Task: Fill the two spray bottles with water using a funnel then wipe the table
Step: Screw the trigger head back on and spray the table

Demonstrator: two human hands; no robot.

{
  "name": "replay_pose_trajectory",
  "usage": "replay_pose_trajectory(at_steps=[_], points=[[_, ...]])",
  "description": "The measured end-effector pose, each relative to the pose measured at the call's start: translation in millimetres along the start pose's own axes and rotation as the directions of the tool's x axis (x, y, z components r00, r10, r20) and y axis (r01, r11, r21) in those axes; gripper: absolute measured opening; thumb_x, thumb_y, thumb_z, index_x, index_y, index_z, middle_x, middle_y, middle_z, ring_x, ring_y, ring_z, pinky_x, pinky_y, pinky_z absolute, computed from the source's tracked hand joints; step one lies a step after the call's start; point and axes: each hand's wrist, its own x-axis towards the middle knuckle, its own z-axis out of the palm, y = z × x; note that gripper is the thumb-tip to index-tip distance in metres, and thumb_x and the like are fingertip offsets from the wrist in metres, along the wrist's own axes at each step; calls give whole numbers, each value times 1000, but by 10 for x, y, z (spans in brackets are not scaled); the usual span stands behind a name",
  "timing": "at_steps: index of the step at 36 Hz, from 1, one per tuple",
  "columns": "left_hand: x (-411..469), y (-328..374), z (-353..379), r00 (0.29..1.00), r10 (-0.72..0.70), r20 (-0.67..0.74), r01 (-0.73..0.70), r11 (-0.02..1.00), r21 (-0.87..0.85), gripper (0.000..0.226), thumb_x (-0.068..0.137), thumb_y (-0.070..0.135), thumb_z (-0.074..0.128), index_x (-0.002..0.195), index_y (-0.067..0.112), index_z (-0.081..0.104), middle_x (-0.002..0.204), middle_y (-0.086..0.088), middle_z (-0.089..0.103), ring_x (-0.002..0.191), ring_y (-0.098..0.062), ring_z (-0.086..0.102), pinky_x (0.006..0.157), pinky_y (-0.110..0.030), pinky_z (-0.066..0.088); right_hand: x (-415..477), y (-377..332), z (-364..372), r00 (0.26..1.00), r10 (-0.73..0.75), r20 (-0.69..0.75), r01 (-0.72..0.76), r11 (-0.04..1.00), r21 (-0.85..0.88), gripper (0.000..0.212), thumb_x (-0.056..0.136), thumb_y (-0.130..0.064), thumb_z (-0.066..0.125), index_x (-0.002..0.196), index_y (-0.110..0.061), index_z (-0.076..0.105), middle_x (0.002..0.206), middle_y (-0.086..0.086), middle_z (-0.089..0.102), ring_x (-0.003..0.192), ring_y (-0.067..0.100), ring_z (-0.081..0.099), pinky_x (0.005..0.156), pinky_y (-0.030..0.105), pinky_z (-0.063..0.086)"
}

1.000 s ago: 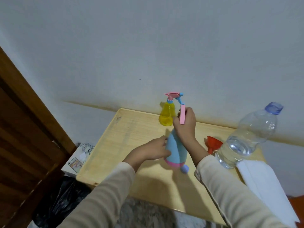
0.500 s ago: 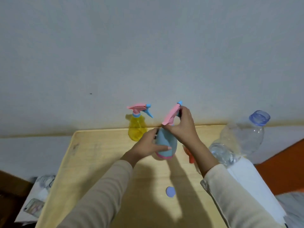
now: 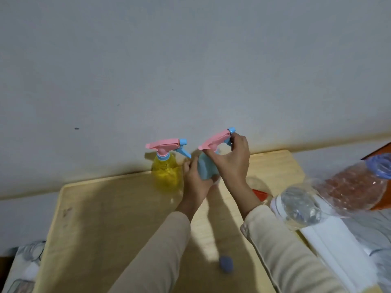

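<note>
Near the far edge of the table [image 3: 105, 218], the left hand [image 3: 194, 180] grips the blue spray bottle [image 3: 208, 170] round its body, while the right hand [image 3: 232, 163] curls thumb and fingers round its pink spray head [image 3: 214, 140]. The yellow spray bottle [image 3: 166, 174] stands upright just left of them. A red funnel [image 3: 260, 193] shows beside the right wrist, toward the right edge, near a clear water bottle [image 3: 338, 191]. A small blue cap [image 3: 226, 264] lies toward the near edge.

spray bottles: 2 (yellow bottle [image 3: 167, 176], blue bottle [image 3: 208, 168]) | water bottle [image 3: 349, 191]: 1 | funnel [image 3: 261, 193]: 1 | loose cap [image 3: 226, 264]: 1 | hands: 2 (left hand [image 3: 194, 183], right hand [image 3: 234, 163]) | table [image 3: 105, 218]: 1
</note>
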Motion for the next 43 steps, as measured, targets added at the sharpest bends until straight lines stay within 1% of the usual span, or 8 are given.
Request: replay_pose_trajectory(at_steps=[3,5,12,18,23,31,38,43], points=[[121,-70,-17,999,-27,-40,28,999,17,86,61,16,86,136,15,45,123,-6,45,114,-22,48,101,-34,43,55,35,47,1000,12,16,-12,1000,20,58,63,-42,83,105,-17,53,98,-11,48,90,1,47,64,11,35],[171,-117,-34,997,-64,-51,63,998,-26,80,59,18,87,129,14,49,119,-4,51,110,-21,53,97,-41,48,78,66,88,999,3,46,-4,1000,18,58,63,-42,83,105,-16,53,100,-8,50,91,4,49,67,16,38],[160,-217,-42,996,-62,-61,58,996,-72,71,63,12,86,125,12,49,118,1,55,107,-13,52,87,-26,48,96,230,111,991,-78,113,75,997,26,57,67,-37,83,109,-10,56,105,2,54,97,13,53,81,26,49],[136,-188,-36,998,-37,-51,37,999,-18,68,66,19,85,123,13,49,117,1,57,105,-14,55,87,-25,48,69,234,89,981,-116,157,120,993,-15,56,74,-35,78,114,-5,53,111,6,49,98,8,44,79,1,34],[108,-133,-65,999,-39,-22,40,998,42,67,67,21,83,124,13,49,117,-1,58,106,-17,55,94,-35,49,69,225,101,977,-106,186,118,991,-55,58,75,-38,76,114,-4,49,113,6,41,107,19,45,84,13,33],[117,119,-92,997,-69,47,46,924,380,64,76,17,70,132,7,41,121,-11,50,110,-26,51,97,-35,43,89,142,63,960,-63,274,90,992,-88,55,82,-35,69,118,-3,45,114,11,43,109,25,42,83,21,31],[-164,180,-257,990,-30,140,-41,878,478,56,61,44,48,101,7,61,96,-12,65,92,-29,61,80,-39,51,-93,72,-181,904,-75,420,127,987,-97,75,85,-29,64,143,-3,24,135,17,39,128,30,33,102,32,31],[-592,427,-497,983,6,181,-119,776,620,43,88,18,57,127,0,49,123,-16,49,120,-31,44,100,-34,34,-333,13,-344,862,-125,492,237,956,-172,53,89,-28,59,131,0,41,132,18,43,126,32,38,101,31,30]])
